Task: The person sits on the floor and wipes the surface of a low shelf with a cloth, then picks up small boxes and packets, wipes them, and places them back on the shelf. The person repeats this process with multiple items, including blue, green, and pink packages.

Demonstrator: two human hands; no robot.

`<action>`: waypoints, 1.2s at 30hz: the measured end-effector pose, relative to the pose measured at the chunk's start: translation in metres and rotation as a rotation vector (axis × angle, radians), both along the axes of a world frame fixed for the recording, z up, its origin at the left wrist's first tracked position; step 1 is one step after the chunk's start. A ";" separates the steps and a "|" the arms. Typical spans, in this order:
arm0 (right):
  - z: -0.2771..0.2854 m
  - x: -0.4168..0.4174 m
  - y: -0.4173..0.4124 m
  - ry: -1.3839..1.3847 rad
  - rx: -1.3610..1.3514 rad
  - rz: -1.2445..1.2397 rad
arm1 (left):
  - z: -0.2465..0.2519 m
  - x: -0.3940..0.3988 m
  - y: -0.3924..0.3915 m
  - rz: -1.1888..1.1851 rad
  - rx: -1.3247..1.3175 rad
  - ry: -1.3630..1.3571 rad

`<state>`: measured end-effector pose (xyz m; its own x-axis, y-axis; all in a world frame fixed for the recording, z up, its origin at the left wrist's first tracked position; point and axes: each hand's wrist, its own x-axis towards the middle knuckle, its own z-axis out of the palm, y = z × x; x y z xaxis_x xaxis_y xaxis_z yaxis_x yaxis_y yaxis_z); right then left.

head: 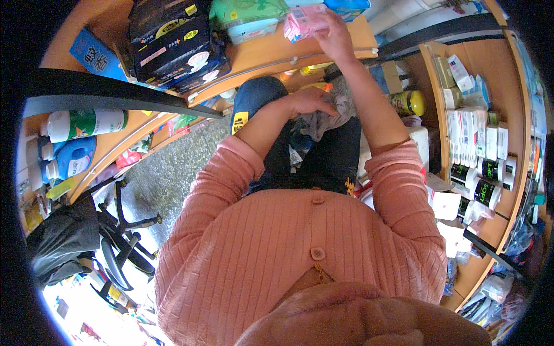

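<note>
My right hand is on a pink plastic-wrapped package at the front of the wooden shelf, its fingers closed around the package's right end. Beside that package are a blue pack on the right and green and pale blue packs on the left. My left hand rests low over my knees against a crumpled grey cloth; part of its fingers touches the cloth, but whether they grip it is unclear.
Large black packages and a blue box stand at the shelf's left. Lower left, a shelf bears a blue detergent bottle and a white-and-green bottle. A wheeled chair base is on the floor. Right shelves hold boxes and black-and-white rolls.
</note>
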<state>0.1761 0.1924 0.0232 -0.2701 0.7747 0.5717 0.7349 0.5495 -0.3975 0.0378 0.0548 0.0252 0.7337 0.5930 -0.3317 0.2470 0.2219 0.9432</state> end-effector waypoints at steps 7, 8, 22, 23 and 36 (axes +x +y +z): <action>-0.009 -0.005 0.003 -0.007 0.037 0.027 | -0.002 0.004 0.004 -0.053 0.041 0.093; -0.009 -0.005 0.004 0.035 0.032 0.065 | -0.003 0.004 0.004 -0.029 0.006 0.052; 0.074 0.166 -0.212 0.039 -0.433 -0.200 | -0.029 0.006 0.002 0.103 -0.187 -0.031; 0.073 0.191 -0.241 -0.040 -0.346 -0.256 | -0.025 -0.002 -0.005 0.126 -0.247 -0.014; 0.050 0.504 -0.638 -0.313 -1.461 -1.509 | -0.013 -0.003 -0.009 0.089 -0.212 0.112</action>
<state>0.6797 -0.4451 0.0732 0.8896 0.1665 -0.4254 0.3156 -0.8973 0.3086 0.0351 0.0461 0.0117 0.6330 0.5625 -0.5320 0.3183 0.4373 0.8411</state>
